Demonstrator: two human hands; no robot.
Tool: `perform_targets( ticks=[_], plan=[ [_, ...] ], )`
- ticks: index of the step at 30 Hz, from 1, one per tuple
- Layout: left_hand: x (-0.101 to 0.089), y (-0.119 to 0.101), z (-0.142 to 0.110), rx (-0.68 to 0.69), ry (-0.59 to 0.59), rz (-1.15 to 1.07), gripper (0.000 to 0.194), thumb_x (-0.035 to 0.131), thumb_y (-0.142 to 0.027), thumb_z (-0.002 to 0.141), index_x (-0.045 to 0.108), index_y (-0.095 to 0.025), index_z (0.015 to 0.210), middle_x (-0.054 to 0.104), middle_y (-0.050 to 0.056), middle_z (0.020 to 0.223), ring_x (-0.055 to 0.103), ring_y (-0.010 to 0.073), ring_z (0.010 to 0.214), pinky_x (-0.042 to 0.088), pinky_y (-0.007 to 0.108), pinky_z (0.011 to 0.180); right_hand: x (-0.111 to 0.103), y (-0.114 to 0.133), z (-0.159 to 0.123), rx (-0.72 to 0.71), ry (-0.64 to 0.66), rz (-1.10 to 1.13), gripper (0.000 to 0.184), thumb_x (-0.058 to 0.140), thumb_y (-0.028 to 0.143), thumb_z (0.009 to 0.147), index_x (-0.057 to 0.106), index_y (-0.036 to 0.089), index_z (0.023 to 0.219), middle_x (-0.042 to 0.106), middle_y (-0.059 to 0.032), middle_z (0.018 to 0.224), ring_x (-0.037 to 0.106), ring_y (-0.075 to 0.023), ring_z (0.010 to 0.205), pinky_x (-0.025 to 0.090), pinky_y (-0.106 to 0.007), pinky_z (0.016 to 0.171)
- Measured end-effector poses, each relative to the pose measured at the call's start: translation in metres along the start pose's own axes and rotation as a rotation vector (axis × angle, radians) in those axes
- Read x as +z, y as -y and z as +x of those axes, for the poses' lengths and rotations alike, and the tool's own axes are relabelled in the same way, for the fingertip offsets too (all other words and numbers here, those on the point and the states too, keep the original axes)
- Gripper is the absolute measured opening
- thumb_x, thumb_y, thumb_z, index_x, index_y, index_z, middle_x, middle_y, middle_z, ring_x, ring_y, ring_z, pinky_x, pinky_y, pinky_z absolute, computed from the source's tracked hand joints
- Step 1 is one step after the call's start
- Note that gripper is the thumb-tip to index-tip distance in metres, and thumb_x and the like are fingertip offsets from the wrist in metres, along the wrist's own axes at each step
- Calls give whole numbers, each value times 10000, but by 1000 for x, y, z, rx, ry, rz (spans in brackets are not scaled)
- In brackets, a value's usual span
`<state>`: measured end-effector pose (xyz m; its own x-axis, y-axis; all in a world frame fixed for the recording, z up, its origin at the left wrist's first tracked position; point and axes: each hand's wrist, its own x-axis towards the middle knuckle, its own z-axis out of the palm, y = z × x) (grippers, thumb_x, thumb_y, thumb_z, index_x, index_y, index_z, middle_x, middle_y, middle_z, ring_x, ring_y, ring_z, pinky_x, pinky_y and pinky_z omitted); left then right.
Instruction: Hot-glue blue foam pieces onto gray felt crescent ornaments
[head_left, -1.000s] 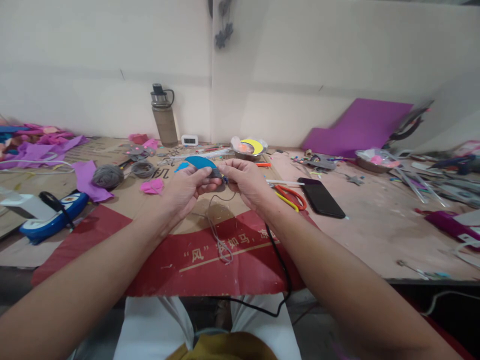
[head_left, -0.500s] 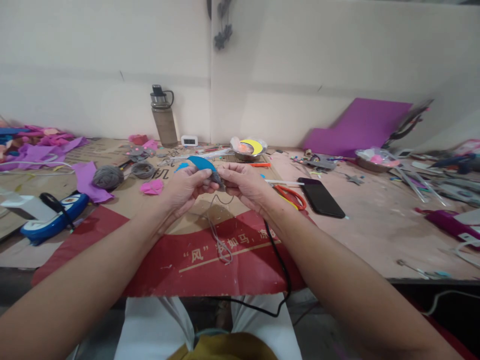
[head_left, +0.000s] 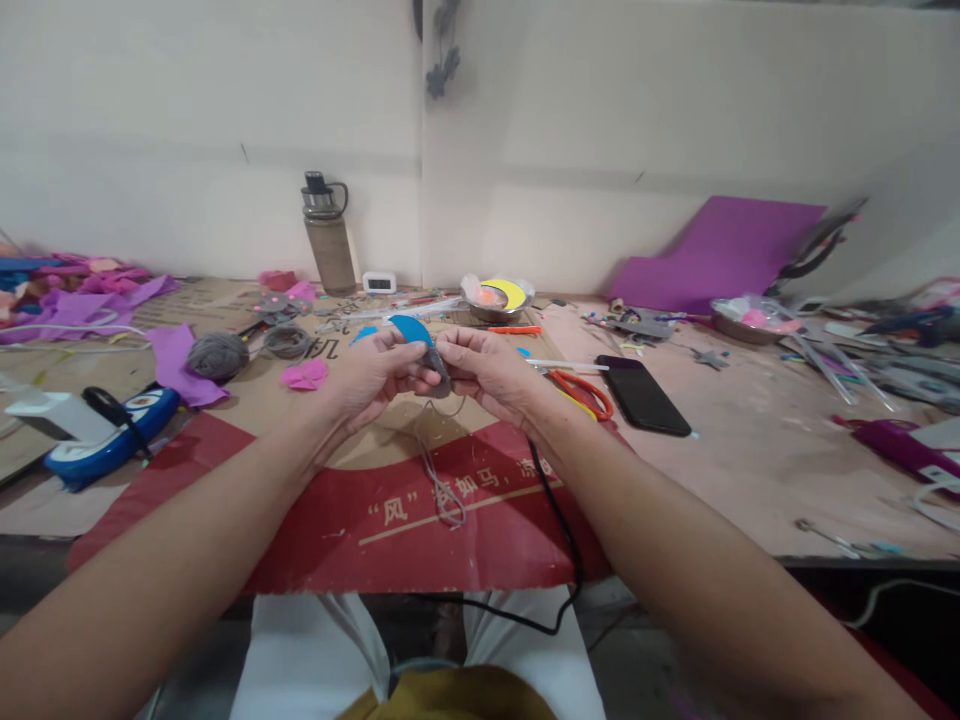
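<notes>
My left hand (head_left: 373, 376) and my right hand (head_left: 486, 369) meet above the middle of the table, fingertips pinched together on a small grey felt piece (head_left: 436, 366). A blue crescent-shaped piece (head_left: 410, 328) sticks up from my left hand's grip behind it. Grey yarn (head_left: 439, 470) hangs from the piece down onto the red and brown cardboard sheet (head_left: 420, 520). A black cable (head_left: 559, 530) runs under my right wrist and off the table's front edge.
A grey yarn ball (head_left: 216, 354), pink felt scraps (head_left: 304, 374) and a blue-white device (head_left: 109, 432) lie at left. Orange scissors (head_left: 581, 390) and a black phone (head_left: 643, 394) lie right of my hands. A water bottle (head_left: 328, 234), metal bowls (head_left: 499, 296) and purple sheet (head_left: 720, 256) stand at the back.
My hands have drawn slightly closer together and the blue crescent has shifted a little right; the grey piece is turned between the fingertips. Nothing else on the table moved.
</notes>
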<state>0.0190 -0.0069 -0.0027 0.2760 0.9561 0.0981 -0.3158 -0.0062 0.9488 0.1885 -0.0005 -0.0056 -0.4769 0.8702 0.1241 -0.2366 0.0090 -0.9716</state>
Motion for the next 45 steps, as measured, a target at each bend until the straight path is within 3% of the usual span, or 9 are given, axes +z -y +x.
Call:
perform_targets(
  ticks=[8, 16, 22, 28, 32, 37, 45],
  plan=[
    [1, 0, 0, -40, -71, 41, 227, 777, -193, 699, 565, -135, 752, 658, 28, 636, 640, 121, 502, 449, 174, 418, 4, -2, 2, -47, -56, 1, 358, 785, 429, 664, 537, 176, 715, 445, 83, 584, 296, -27, 466, 165, -216, 464],
    [-4, 11, 1, 26, -168, 189, 252, 777, -362, 706, 651, -155, 774, 657, 25, 716, 646, 118, 589, 390, 168, 428, 16, -18, 6, -183, -272, -130, 212, 667, 362, 755, 558, 180, 739, 496, 64, 587, 394, -58, 498, 278, -230, 488],
    [3, 11, -3, 110, -149, 293, 213, 685, -378, 777, 744, -174, 795, 707, 62, 866, 621, 139, 756, 419, 205, 529, 18, -21, 6, -197, -349, -111, 197, 632, 356, 783, 565, 177, 734, 554, 35, 613, 432, -67, 529, 299, -228, 506],
    [2, 17, -1, 264, -179, 437, 236, 735, -344, 734, 770, -203, 920, 752, 46, 936, 644, 161, 847, 497, 282, 788, 19, -18, 5, -176, -320, -28, 205, 657, 358, 756, 567, 179, 711, 514, 50, 591, 418, -64, 520, 300, -228, 510],
    [1, 19, -1, 292, -209, 527, 249, 675, -359, 780, 763, -186, 935, 747, 43, 864, 626, 139, 728, 510, 263, 678, 20, -16, 2, -135, -305, -55, 208, 660, 372, 760, 584, 180, 735, 578, 20, 657, 500, -89, 593, 358, -237, 555],
    [1, 19, -1, 284, -241, 533, 237, 659, -334, 782, 762, -172, 921, 736, 39, 806, 604, 116, 637, 520, 234, 583, 17, -18, 3, -140, -313, -107, 236, 658, 409, 762, 573, 190, 747, 561, 28, 678, 487, -95, 624, 408, -254, 611],
    [9, 14, -5, 195, -264, 391, 198, 696, -304, 747, 749, -157, 867, 721, 51, 813, 613, 120, 592, 546, 234, 492, 19, -13, -1, -176, -374, -298, 187, 603, 367, 810, 574, 194, 744, 537, 15, 690, 447, -102, 630, 364, -253, 581]
  ],
)
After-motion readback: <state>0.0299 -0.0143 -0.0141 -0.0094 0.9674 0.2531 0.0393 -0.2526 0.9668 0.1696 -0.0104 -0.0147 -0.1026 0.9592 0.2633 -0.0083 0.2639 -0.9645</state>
